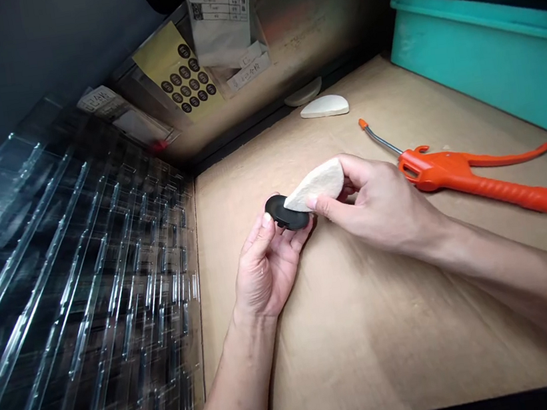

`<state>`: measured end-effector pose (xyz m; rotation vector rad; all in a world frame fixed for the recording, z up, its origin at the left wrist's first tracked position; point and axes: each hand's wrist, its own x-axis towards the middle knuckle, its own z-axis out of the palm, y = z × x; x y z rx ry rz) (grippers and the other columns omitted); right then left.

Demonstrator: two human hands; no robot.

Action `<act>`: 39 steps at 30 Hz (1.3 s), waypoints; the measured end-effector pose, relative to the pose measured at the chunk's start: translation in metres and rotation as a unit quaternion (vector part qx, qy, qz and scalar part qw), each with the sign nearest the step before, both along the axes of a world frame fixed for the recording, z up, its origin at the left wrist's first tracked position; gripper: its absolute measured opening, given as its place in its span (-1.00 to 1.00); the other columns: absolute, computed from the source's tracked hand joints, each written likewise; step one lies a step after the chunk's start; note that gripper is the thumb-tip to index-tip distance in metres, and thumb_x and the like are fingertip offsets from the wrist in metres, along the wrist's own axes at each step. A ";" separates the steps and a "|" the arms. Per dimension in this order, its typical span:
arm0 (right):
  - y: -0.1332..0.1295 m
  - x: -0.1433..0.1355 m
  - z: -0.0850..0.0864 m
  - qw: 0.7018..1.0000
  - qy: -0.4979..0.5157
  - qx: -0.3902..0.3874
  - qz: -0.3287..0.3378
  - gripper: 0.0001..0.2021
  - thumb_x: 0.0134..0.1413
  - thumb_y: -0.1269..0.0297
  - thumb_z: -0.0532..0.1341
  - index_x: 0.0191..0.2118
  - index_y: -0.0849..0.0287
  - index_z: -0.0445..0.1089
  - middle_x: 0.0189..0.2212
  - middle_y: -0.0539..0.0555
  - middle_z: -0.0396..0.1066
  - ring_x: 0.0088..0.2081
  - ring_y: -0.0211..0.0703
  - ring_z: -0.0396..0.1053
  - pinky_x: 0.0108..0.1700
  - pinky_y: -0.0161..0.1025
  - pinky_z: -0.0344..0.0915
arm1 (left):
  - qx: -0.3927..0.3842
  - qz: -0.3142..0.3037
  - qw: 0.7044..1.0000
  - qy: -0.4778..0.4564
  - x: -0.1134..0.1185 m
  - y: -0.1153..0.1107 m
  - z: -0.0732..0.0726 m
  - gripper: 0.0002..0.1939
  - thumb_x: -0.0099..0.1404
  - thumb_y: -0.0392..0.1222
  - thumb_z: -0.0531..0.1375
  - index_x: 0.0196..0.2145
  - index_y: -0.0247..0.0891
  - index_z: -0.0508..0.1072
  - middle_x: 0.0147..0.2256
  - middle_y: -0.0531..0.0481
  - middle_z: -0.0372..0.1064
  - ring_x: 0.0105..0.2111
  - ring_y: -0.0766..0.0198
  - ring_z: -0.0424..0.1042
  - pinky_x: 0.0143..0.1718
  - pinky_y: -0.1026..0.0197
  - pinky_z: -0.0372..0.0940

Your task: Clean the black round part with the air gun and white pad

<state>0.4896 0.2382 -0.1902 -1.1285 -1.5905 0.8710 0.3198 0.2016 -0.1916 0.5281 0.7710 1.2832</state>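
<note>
My left hand point(266, 266) holds a small round black disc point(284, 211) between thumb and fingertips, palm turned up, above the cardboard-covered bench point(370, 327). My right hand point(379, 208) grips a white wedge-shaped pad point(316, 184), and the pad's tip rests on the disc's upper face. Both hands meet near the middle of the bench.
An orange air blow gun point(475, 171) lies to the right of my hands. A second white pad point(325, 107) sits at the back. A teal plastic bin point(486, 62) stands at the far right. Stacked clear plastic trays point(73, 292) fill the left. A yellow sheet of black stickers point(183, 75) and paper labels hang on the back wall.
</note>
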 end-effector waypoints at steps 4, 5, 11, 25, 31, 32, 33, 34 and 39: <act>-0.011 -0.008 0.005 0.995 0.102 0.017 0.015 -0.84 0.16 0.41 0.30 -0.12 0.17 0.53 -0.20 -0.05 0.56 -0.18 -0.20 0.53 -0.17 -0.36 0.45 | 0.018 -0.030 0.999 -0.007 0.004 -0.002 0.002 -0.68 0.49 -0.26 0.05 0.09 -0.25 0.48 0.11 -0.16 0.44 0.16 0.06 0.41 0.26 -0.08 0.27; -0.012 -0.010 0.005 0.993 0.115 0.014 0.026 -0.84 0.17 0.41 0.30 -0.12 0.17 0.54 -0.19 -0.05 0.56 -0.17 -0.21 0.53 -0.13 -0.37 0.45 | 0.022 -0.033 0.999 -0.007 0.004 -0.002 0.002 -0.68 0.49 -0.26 0.04 0.09 -0.25 0.48 0.11 -0.15 0.45 0.16 0.06 0.41 0.26 -0.07 0.27; -0.010 -0.008 -0.003 0.999 0.029 0.009 -0.018 -0.79 0.16 0.37 0.30 -0.08 0.15 0.56 -0.15 0.00 0.55 -0.10 -0.09 0.52 -0.07 -0.23 0.45 | 0.018 -0.032 0.999 -0.004 0.004 -0.003 0.001 -0.69 0.50 -0.22 0.05 0.06 -0.28 0.50 0.08 -0.16 0.46 0.15 0.09 0.41 0.26 -0.05 0.28; -0.005 -0.002 -0.002 0.994 -0.065 0.063 -0.061 -0.80 0.18 0.36 0.27 -0.07 0.16 0.52 -0.18 0.04 0.51 -0.14 -0.04 0.47 -0.13 -0.15 0.37 | 0.024 -0.032 0.999 0.010 0.001 -0.001 0.003 -0.70 0.49 -0.18 0.06 -0.02 -0.30 0.54 0.03 -0.19 0.49 0.10 0.06 0.45 0.20 -0.04 0.33; 0.006 0.005 -0.004 0.986 -0.148 -0.072 0.015 -0.75 0.22 0.26 0.21 -0.02 0.19 0.42 -0.32 0.05 0.50 -0.34 -0.07 0.45 -0.35 -0.20 0.34 | -0.015 0.032 0.999 0.022 -0.018 0.008 0.008 -0.62 0.47 -0.04 0.02 0.03 -0.27 0.48 -0.04 -0.22 0.49 -0.04 0.09 0.52 -0.01 0.05 0.44; 0.007 0.006 -0.005 0.979 -0.188 -0.060 0.042 -0.72 0.21 0.28 0.20 0.02 0.20 0.41 -0.27 0.07 0.51 -0.26 -0.04 0.47 -0.28 -0.18 0.37 | -0.018 0.043 0.999 0.018 -0.021 0.010 0.008 -0.62 0.46 -0.04 0.02 0.04 -0.26 0.47 -0.06 -0.22 0.49 -0.07 0.11 0.52 -0.04 0.08 0.44; 0.008 0.008 -0.006 0.969 -0.240 -0.026 0.046 -0.66 0.21 0.28 0.20 0.07 0.23 0.40 -0.18 0.12 0.51 -0.15 0.03 0.46 -0.17 -0.12 0.40 | -0.018 0.049 0.999 0.012 -0.023 0.011 0.007 -0.62 0.44 -0.04 0.03 0.04 -0.26 0.47 -0.08 -0.21 0.49 -0.11 0.13 0.52 -0.07 0.10 0.44; 0.009 0.011 -0.007 0.954 -0.297 0.022 0.025 -0.59 0.20 0.26 0.20 0.14 0.27 0.36 -0.08 0.18 0.49 -0.03 0.11 0.42 -0.04 -0.04 0.38 | -0.018 0.051 0.999 0.005 -0.025 0.012 0.007 -0.62 0.44 -0.03 0.03 0.04 -0.27 0.46 -0.09 -0.21 0.49 -0.14 0.14 0.52 -0.10 0.11 0.44; 0.006 0.056 -0.006 0.879 -0.462 0.097 -0.065 -0.41 0.22 -0.11 0.18 0.19 0.24 0.30 0.06 0.32 0.38 0.05 0.34 0.33 -0.07 0.17 0.37 | -0.018 0.071 0.997 -0.019 -0.032 0.016 0.005 -0.60 0.39 -0.03 0.03 0.06 -0.26 0.42 -0.20 -0.19 0.49 -0.27 0.18 0.50 -0.23 0.16 0.41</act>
